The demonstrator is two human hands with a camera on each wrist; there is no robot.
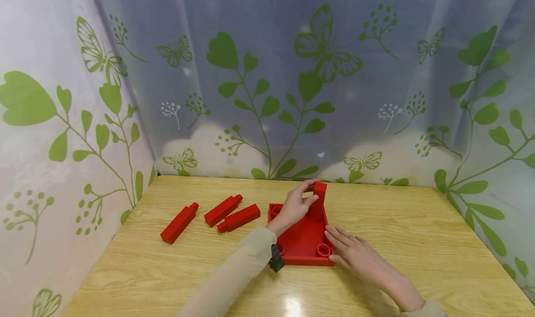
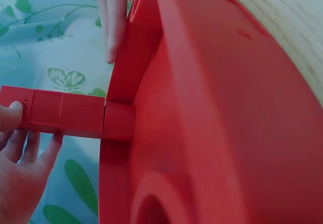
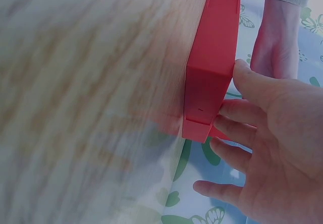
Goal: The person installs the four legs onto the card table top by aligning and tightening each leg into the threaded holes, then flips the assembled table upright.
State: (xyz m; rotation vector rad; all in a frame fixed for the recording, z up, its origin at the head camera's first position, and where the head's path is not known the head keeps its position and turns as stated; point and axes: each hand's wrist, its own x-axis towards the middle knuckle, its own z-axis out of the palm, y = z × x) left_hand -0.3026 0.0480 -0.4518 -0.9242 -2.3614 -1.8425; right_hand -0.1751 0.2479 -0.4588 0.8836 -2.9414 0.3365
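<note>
My left hand (image 1: 294,206) grips a red square post (image 1: 318,209) near its top, thumb on one side and fingers on the other. The post stands upright at the far right corner of a shallow red tray-like base (image 1: 300,239). From the left wrist camera, the post's lower end meets a round socket (image 2: 120,121) in that corner. My right hand (image 1: 359,257) rests along the base's right side, its fingers extended. The right wrist view has those fingertips (image 3: 222,108) touching the base's wall. A round socket (image 1: 323,250) shows at the near right corner.
Several red posts lie on the wooden table (image 1: 393,214) left of the base: one far left (image 1: 179,223), one in the middle (image 1: 223,210) and one closer (image 1: 240,218). Each has a threaded-looking round end. A patterned curtain (image 1: 267,98) borders the table behind and at the sides.
</note>
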